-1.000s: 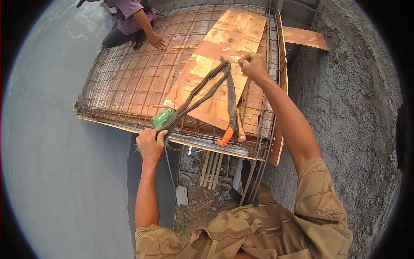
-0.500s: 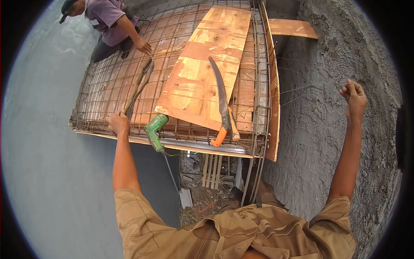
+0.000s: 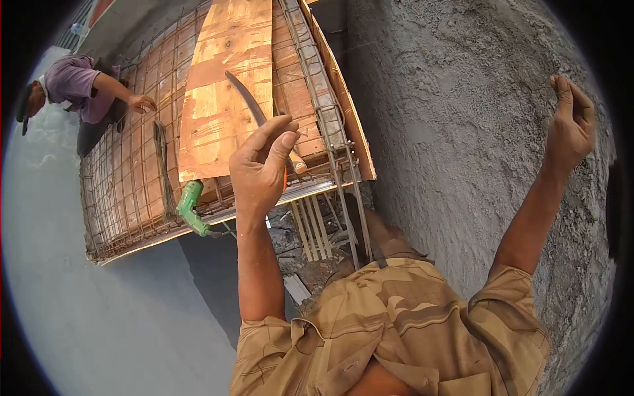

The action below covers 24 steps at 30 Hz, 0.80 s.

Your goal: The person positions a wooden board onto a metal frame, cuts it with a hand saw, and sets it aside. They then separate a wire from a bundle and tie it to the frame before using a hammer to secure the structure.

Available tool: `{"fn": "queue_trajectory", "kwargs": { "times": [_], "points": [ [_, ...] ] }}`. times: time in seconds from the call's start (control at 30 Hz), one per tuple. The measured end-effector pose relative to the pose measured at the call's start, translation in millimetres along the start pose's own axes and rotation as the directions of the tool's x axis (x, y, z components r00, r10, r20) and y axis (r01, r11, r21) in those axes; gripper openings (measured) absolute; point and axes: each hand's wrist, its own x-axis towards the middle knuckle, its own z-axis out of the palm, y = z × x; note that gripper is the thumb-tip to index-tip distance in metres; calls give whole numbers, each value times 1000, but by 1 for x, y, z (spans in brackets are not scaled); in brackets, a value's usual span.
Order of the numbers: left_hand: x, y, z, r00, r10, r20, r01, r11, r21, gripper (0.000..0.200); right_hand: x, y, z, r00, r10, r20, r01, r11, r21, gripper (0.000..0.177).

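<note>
A worker in a tan patterned shirt [image 3: 403,310] holds both bare hands aloft beside a rebar mesh [image 3: 125,198] laid over formwork, the hands well apart. The left hand [image 3: 256,173] is half curled in front of the near edge of a plywood sheet [image 3: 218,99], thumb close to the fingertips; the right hand [image 3: 573,132] is raised at far right before a rough cement wall [image 3: 462,132], fingers extended near the thumb. No tool shows in either grasp, though whether a thin strand is pinched there cannot be told. A curved saw [image 3: 246,98] lies on the plywood, partly hidden by the left hand, with a wooden handle [image 3: 299,165] just to its right. A green power drill [image 3: 191,208] rests at the near edge, and a bundle of wire [image 3: 160,158] lies on the mesh to its left, a co-worker's hand [image 3: 140,103] near the far end. The step in hand appears to be free handling between the two hands; the next move seems to call for keeping the left fingers clear of the saw's blade.
</note>
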Motion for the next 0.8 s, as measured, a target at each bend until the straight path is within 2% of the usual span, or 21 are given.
{"fn": "queue_trajectory", "kwargs": {
  "times": [0.07,0.13,0.17,0.23,0.27,0.3,0.33,0.4,0.43,0.5,0.53,0.6,0.63,0.73,0.77,0.8],
  "points": [
    [-10,18,34,992,59,109,-65,996,55,37,11,-10,-17,962,-256,98,263,962,-71,6],
    [-21,29,61,978,77,194,-98,990,102,41,0,-34,-29,891,-395,223,437,879,-191,11],
    [-23,30,75,955,188,229,-226,962,154,44,-10,-45,-32,846,-444,296,515,824,-237,13],
    [-28,38,108,881,393,261,-461,837,296,50,-39,-61,-32,821,-483,305,524,849,-67,12],
    [-33,48,128,829,492,265,-559,733,388,53,-59,-70,-35,813,-439,382,482,876,-20,13],
    [-35,47,142,810,492,319,-584,725,366,45,-78,-78,-40,799,-393,455,430,902,22,15],
    [-38,45,156,789,490,371,-607,718,341,38,-94,-84,-43,815,-364,451,368,926,84,15],
    [-40,33,164,713,328,620,-518,842,151,29,-118,-91,-53,843,-302,446,233,951,203,15],
    [-52,40,166,781,101,617,-290,933,214,16,-119,-87,-63,862,-274,426,197,956,217,15],
    [-54,42,175,780,191,596,-369,909,193,14,-114,-77,-82,899,-217,380,129,961,243,15],
    [-54,44,177,779,234,582,-405,896,182,12,-114,-71,-93,909,-217,355,142,964,224,15],
    [-49,60,173,755,216,619,-452,855,254,11,-114,-55,-117,922,-232,310,177,965,196,16],
    [-46,62,171,708,273,652,-545,798,258,12,-120,-42,-131,914,-243,324,198,966,165,20],
    [-42,69,160,730,77,679,-482,763,432,13,-136,-13,-160,970,-70,232,74,997,-8,16],
    [-40,67,153,758,-48,651,-410,740,533,13,-148,0,-168,938,109,329,-89,993,-74,20],
    [-41,59,148,748,-73,660,-415,725,550,14,-164,14,-175,868,284,407,-241,958,-154,24]
  ]
}}
